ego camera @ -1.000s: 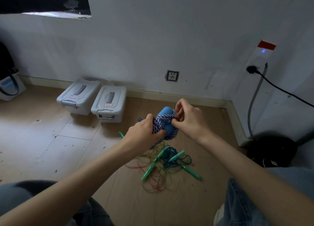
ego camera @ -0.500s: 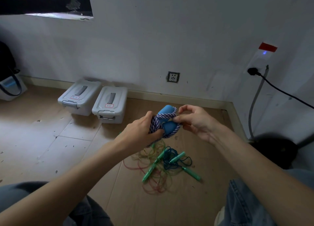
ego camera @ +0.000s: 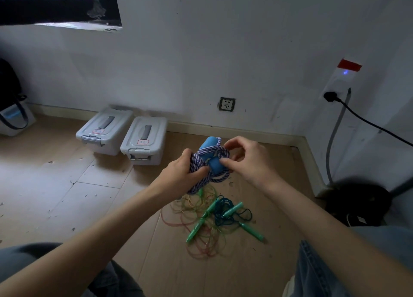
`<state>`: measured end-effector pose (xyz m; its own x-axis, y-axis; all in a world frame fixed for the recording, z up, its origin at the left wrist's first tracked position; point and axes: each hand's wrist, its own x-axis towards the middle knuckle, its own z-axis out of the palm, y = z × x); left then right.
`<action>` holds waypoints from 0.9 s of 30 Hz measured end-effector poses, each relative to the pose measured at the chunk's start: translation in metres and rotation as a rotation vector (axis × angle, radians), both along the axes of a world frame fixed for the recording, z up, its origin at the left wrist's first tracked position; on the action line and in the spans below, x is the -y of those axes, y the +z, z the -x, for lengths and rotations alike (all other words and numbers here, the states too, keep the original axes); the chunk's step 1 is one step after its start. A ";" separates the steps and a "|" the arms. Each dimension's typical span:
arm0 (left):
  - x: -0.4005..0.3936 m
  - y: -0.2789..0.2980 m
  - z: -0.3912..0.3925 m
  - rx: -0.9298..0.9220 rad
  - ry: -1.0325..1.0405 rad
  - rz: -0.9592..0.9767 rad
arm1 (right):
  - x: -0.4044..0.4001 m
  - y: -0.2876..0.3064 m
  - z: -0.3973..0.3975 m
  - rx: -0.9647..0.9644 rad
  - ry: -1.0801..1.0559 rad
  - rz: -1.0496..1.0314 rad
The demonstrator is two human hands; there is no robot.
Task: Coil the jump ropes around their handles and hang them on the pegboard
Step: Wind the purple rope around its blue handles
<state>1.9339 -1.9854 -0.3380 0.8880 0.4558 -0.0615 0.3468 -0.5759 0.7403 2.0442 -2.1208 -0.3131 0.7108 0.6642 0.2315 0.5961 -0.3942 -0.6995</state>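
The left hand has its grip closed round the left side of the purple-and-white rope, thumb on the near side and fingers curled behind, so that the coils are clamped against the blue handles; the right hand meets the bundle from the right, its fingers bent, the thumb tip pressed on the near blue handle and the forefinger arched over the top loops, a grip half closed that pinches the rope's turns; whether it traps a loose end I cannot tell. The bundle is held in the air between both hands, above the floor, with one blue handle end sticking up at the far side and a short tail of the rope hanging below the left hand.

On the floor just near of the hands lies a tangle of other jump ropes: green handles lie scattered through it, a dark blue cord is bunched toward the right, and thin red and yellowish cords spread in loose rings round the near and left sides.

Farther off and to the left, two grey lidded boxes stand side by side against the wall; a wall socket sits low on the wall beyond the hands; at the right a black plug sits in a white outlet strip with a blue light, its cable running off right; a dark window frame fills the far left top corner; jeans-clad knees show at the near edge.
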 end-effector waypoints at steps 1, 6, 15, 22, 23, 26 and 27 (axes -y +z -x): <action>0.000 -0.001 -0.001 -0.001 0.005 0.026 | 0.000 -0.001 0.002 0.058 -0.016 0.002; 0.000 -0.002 -0.001 0.023 -0.012 0.147 | 0.002 -0.008 0.004 0.177 -0.047 0.040; 0.004 -0.003 -0.010 -0.069 0.057 0.156 | -0.011 0.000 0.032 -0.237 0.204 -0.195; 0.009 0.000 -0.007 -0.200 -0.053 0.023 | -0.007 0.002 -0.007 -0.049 0.081 -0.021; 0.010 -0.001 -0.006 -0.193 -0.039 0.035 | -0.007 0.000 -0.008 0.035 0.084 0.035; 0.011 0.002 -0.005 -0.145 0.017 0.256 | -0.004 -0.003 -0.010 0.057 0.102 0.015; 0.010 0.003 -0.004 -0.140 0.029 0.301 | -0.004 -0.003 -0.010 0.055 0.118 0.020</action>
<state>1.9378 -1.9958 -0.3355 0.8485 0.4232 -0.3177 0.4701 -0.3270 0.8198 2.0540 -2.1171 -0.3163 0.6141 0.7474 0.2536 0.6763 -0.3327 -0.6572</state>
